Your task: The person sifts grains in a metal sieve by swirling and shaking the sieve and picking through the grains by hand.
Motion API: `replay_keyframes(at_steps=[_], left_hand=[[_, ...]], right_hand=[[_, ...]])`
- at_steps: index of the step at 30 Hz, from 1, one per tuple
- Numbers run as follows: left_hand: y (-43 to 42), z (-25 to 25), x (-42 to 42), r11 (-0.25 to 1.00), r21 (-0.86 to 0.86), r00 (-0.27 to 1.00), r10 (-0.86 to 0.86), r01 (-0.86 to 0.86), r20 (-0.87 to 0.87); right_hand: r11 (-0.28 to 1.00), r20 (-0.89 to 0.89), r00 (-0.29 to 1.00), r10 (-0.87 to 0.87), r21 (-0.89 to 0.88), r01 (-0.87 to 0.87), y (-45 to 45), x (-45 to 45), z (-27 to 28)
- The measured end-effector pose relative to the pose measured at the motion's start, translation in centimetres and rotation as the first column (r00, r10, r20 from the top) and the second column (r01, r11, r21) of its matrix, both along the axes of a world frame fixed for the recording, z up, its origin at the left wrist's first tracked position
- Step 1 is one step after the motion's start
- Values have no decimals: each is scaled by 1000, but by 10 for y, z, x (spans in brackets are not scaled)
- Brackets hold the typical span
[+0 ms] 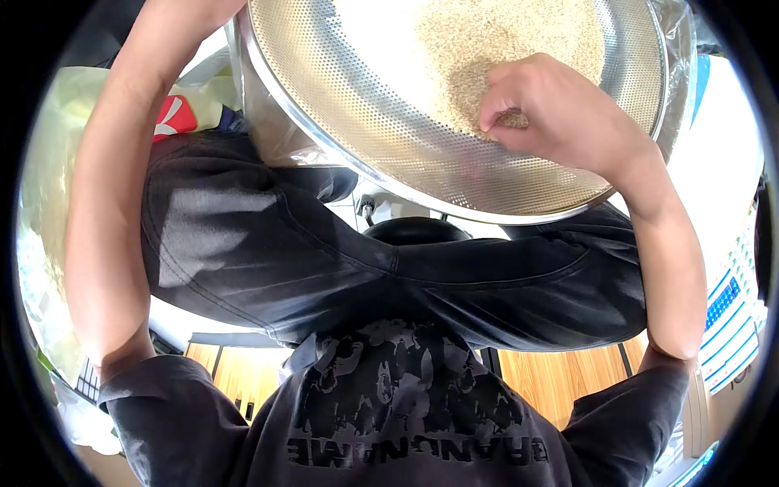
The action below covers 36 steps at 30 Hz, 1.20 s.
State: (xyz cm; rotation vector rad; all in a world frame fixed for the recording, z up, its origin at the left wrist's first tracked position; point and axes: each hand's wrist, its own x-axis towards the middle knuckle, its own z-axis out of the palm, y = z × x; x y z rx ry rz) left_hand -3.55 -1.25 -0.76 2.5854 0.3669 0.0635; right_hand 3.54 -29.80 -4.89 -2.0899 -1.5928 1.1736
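Note:
A large round metal sieve [324, 105] with many small holes rests tilted above my knees. Pale brown grains [535, 28] lie spread over its upper right part. My right hand [540, 114] is inside the sieve at the near edge of the grains, thumb and fingertips pressed together in a pinch; whatever may be between them is too small to make out. At the top left, my left forearm reaches to the sieve's rim, and only the wrist part [203, 12] shows; the fingers are cut off by the frame's top edge.
Clear plastic [280, 138] lines something under the sieve. A red and white package [175, 118] lies at the left beside my leg. A black round seat [417, 230] shows between my legs. Wood-patterned panels [560, 381] are at the bottom. Blue and white printed material [726, 325] is at the right.

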Motion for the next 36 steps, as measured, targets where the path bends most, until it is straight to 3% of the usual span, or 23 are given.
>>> replay_keyframes(at_steps=[3,7,9,13,18,23,27,36], left_hand=[[0,1,-1,1000,-2,1000,-4,4,-8],[-1,-2,-1,1000,-26,1000,9,-9,8],[-2,1,-2,999,-44,1000,0,0,1],[-4,6,-2,997,-76,1000,-17,16,-16],[-10,11,-3,994,-107,1000,11,-13,-23],[-12,8,-2,997,-46,997,62,-64,-50],[-9,11,-4,994,-109,999,26,-29,-33],[-6,8,-4,997,-73,1000,-12,11,-11]], right_hand=[[992,23,998,-52,114,49,1,-2,0],[996,9,998,-65,56,64,0,-2,-2],[986,46,996,-71,153,63,-3,-1,-5],[993,78,993,-87,83,80,-1,-2,0],[983,76,994,-80,169,66,-2,-2,-3],[992,53,997,-60,110,54,-1,-5,-3],[999,76,996,-38,18,37,4,-7,3],[1000,107,994,-19,-17,21,4,-9,5]])
